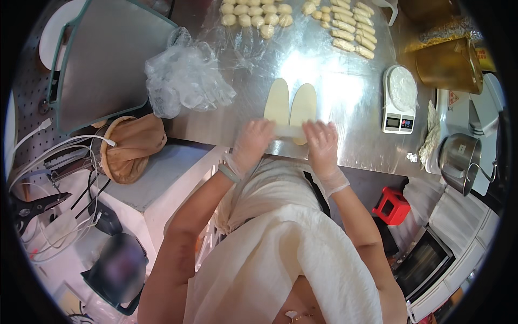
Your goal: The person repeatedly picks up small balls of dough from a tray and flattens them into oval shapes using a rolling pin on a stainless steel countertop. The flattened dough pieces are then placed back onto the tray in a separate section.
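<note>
Two flat, elongated ovals of pale dough lie side by side on the steel worktop, the left oval (277,101) and the right oval (303,103). Across their near ends runs a pale rolling pin (289,131), blurred, between my hands. My left hand (255,139), in a clear plastic glove, is at the pin's left end. At its right end is my right hand (322,143), gloved likewise. The fingers of both are blurred and bent over the pin. Farther back sit rows of round dough balls (255,11) and rolled dough pieces (354,30) on plastic film.
Crumpled clear plastic (186,77) lies left on the steel worktop (198,127), beside a large cutting board (109,60). A digital scale (399,101) stands right, with a metal bowl (460,162) beyond. A cloth-lined basket (131,148) and white cables (68,141) are at the left.
</note>
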Demonstrator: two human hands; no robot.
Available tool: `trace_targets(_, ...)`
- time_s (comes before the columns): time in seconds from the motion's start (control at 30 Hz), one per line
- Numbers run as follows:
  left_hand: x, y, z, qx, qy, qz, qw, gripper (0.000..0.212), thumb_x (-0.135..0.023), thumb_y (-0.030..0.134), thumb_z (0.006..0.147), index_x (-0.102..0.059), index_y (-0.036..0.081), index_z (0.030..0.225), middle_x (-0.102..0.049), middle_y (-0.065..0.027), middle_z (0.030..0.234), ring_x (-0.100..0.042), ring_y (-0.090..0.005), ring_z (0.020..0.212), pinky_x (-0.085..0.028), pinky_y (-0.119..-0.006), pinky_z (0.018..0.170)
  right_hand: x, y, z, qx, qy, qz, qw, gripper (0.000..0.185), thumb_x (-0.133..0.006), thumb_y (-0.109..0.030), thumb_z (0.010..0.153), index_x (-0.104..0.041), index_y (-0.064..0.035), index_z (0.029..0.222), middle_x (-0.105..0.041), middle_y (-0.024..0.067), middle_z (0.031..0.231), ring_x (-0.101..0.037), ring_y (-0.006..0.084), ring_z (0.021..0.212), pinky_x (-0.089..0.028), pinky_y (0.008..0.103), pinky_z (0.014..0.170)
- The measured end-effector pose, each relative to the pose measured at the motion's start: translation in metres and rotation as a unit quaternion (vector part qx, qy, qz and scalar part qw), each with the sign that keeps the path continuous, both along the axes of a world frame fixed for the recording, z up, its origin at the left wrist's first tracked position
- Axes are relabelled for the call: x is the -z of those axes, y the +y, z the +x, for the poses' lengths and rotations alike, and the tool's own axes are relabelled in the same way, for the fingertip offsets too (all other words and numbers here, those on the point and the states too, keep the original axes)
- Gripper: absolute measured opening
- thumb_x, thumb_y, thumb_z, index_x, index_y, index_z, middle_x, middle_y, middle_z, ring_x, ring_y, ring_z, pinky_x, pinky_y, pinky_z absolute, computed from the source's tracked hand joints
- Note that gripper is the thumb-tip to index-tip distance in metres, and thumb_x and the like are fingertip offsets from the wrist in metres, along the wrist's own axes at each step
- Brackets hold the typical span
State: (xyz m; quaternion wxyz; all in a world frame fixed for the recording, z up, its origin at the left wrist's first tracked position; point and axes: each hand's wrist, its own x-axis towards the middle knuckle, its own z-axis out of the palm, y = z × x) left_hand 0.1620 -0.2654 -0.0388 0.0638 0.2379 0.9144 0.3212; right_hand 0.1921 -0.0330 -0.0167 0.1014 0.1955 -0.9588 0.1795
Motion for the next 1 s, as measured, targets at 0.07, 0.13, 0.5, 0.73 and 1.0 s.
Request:
trace_targets(0.07,0.002,-0.009,-0.015,-0.086,0.022,0.023,0.996,0.037,-0.065,0.013,0.088,-0.057,0.003,0.122,-0.054,-0.0182,0.116,-0.05,-0.0377,0.107,-0.04,-0.047,0.093,-0.014,-0.006,-0.004,0.066,-0.007,-0.064,0.996,0.062,-0.06,0.002,0.081,-0.043,-0.0037,0.141,-0.044,0.0161,0.144,-0.039,0.035,0.135,-0.026,0.0532,0.114)
trace_targets(0.13,0.004,-0.025,-0.028,-0.154,0.038,0.011,0.987,0.035,-0.065,0.012,0.088,-0.056,0.002,0.12,-0.053,-0.019,0.112,-0.05,-0.0383,0.103,-0.041,-0.047,0.092,-0.007,-0.001,0.012,0.06,-0.07,-0.082,0.992,0.067,-0.062,-0.004,0.086,-0.034,-0.0012,0.147,-0.032,0.0198,0.155,-0.027,0.0372,0.145,-0.019,0.0554,0.117)
trace_targets(0.5,0.016,-0.042,-0.051,-0.276,0.026,-0.03,0.96,0.026,-0.065,0.008,0.088,-0.058,-0.001,0.112,-0.053,-0.0199,0.103,-0.05,-0.0386,0.1,-0.041,-0.046,0.087,0.054,-0.023,0.078,-0.025,-0.264,0.062,0.962,0.086,-0.063,-0.045,0.087,-0.029,0.004,0.148,-0.023,0.021,0.158,-0.018,0.0363,0.148,-0.017,0.0559,0.117)
trace_targets(0.73,0.012,-0.037,-0.06,-0.273,0.03,-0.057,0.96,0.028,-0.068,0.012,0.086,-0.06,-0.001,0.109,-0.054,-0.0196,0.102,-0.051,-0.0391,0.1,-0.042,-0.047,0.087,0.049,-0.044,-0.002,0.089,-0.157,0.078,0.98,0.085,-0.062,-0.048,0.088,-0.03,0.0021,0.149,-0.023,0.0226,0.157,-0.016,0.0443,0.146,-0.014,0.0619,0.116)
trace_targets(1.0,-0.005,-0.017,-0.045,-0.304,-0.047,-0.047,0.95,0.033,-0.071,0.012,0.083,-0.058,-0.003,0.109,-0.053,-0.0192,0.103,-0.052,-0.0389,0.1,-0.045,-0.047,0.086,0.039,-0.027,-0.139,0.152,-0.06,0.123,0.979,0.072,-0.052,-0.046,0.095,-0.034,-0.0027,0.149,-0.021,0.0206,0.159,-0.014,0.041,0.147,-0.011,0.0652,0.115)
